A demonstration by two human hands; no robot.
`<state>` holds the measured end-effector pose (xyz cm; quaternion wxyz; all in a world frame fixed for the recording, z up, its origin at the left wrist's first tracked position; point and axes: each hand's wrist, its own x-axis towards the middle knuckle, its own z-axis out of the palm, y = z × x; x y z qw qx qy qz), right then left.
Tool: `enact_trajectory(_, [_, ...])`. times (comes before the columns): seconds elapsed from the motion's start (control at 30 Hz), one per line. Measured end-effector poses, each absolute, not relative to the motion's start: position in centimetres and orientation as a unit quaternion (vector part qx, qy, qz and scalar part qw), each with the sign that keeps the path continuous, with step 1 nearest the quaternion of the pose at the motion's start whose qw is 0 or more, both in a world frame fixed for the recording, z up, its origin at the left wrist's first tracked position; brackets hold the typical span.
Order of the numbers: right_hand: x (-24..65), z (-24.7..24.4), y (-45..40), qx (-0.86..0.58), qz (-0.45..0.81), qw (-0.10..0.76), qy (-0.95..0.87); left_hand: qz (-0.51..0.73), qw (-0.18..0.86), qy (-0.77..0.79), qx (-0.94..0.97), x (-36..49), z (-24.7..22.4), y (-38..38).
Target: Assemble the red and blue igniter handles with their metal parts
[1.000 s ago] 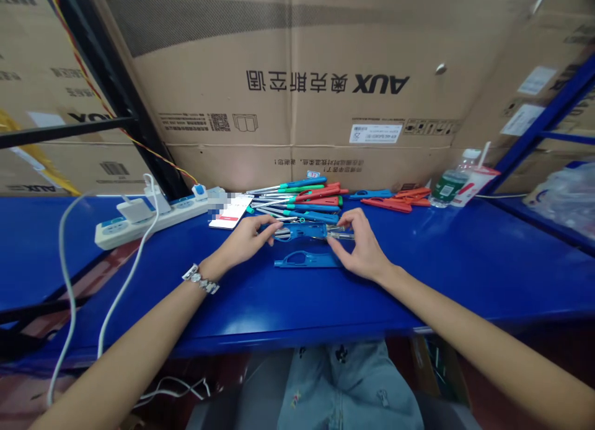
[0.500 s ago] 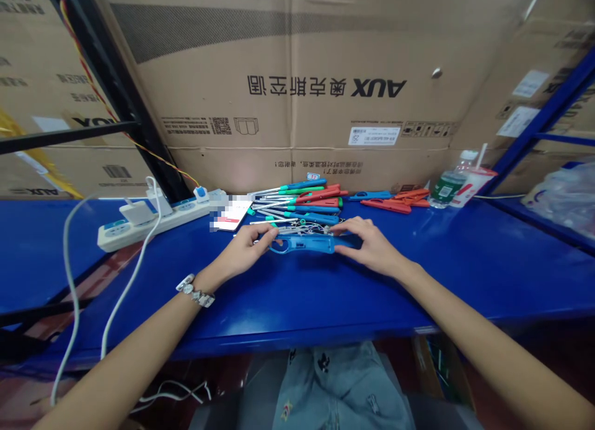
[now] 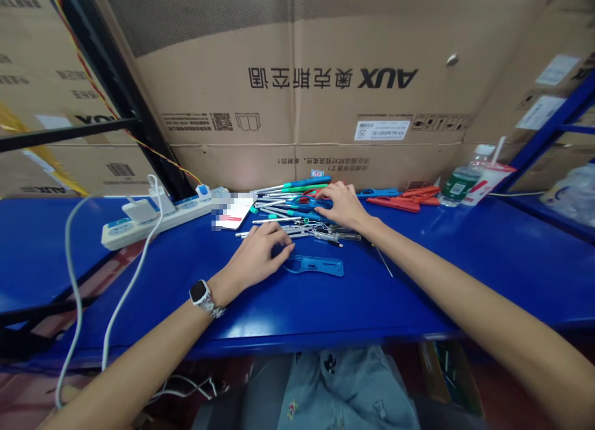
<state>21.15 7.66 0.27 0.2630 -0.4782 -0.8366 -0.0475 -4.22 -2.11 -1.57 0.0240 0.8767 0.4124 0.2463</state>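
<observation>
Left hand curls beside the blue casing [image 3: 324,266]; beyond it, right hand [image 3: 343,207] dips into the handles [image 3: 309,181], both grips unclear!

Looking out from the person's head, up above the near side of the blue table [image 3: 325,312]. Facing forward and pointing down toward the left hand [image 3: 260,253] and the right hand [image 3: 343,207], both near the middle. Sitting close, near enough for showing both bare arms [image 3: 465,318] in the low corners and the lap [image 3: 348,390] at the bottom edge. Seeing the table top from above at a slant, then meeting the big brown cardboard [image 3: 334,117] behind almost straight on. Taking in a wide piece, from the white power strip [image 3: 155,224] on the left to the bottle [image 3: 458,185] on the right. Squashing everything a bit flat.
</observation>
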Motion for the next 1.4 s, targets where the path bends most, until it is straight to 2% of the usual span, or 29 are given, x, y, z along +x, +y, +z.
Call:
enact_trajectory(0.13, [21.1,-0.1,6.2,-0.469,-0.050,0.294,-0.831,0.243,-0.024,0.427,0.871,-4.3,-0.8,0.9])
enact_trajectory(0.23, [21.2,-0.2,4.1,-0.439,-0.060,0.306,-0.843,0.186,-0.058,0.440,0.877,-3.6,0.0,3.3])
enact_trajectory(0.5, [21.7,-1.0,1.3,-0.433,-0.080,0.188,-0.878,0.189,-0.030,0.395,0.899,-2.2,-0.8,3.1])
enact_trajectory(0.83, [21.7,-1.0,1.7,-0.454,-0.133,0.183,-0.862,0.181,-0.028,0.418,0.890,-3.5,-0.9,3.7])
enact_trajectory(0.97, [22.1,-0.9,2.0,-0.450,-0.127,0.212,-0.858,0.163,-0.033,0.423,0.891,-3.6,-0.9,3.8])
enact_trajectory(1.23, [22.4,-1.2,2.9,-0.451,-0.045,0.334,-0.826,0.132,-0.033,0.459,0.878,-4.2,-0.8,4.5])
enact_trajectory(1.4, [22.4,-1.4,2.7,-0.429,0.001,0.397,-0.812,0.173,0.012,0.434,0.884,-4.4,0.0,4.3])
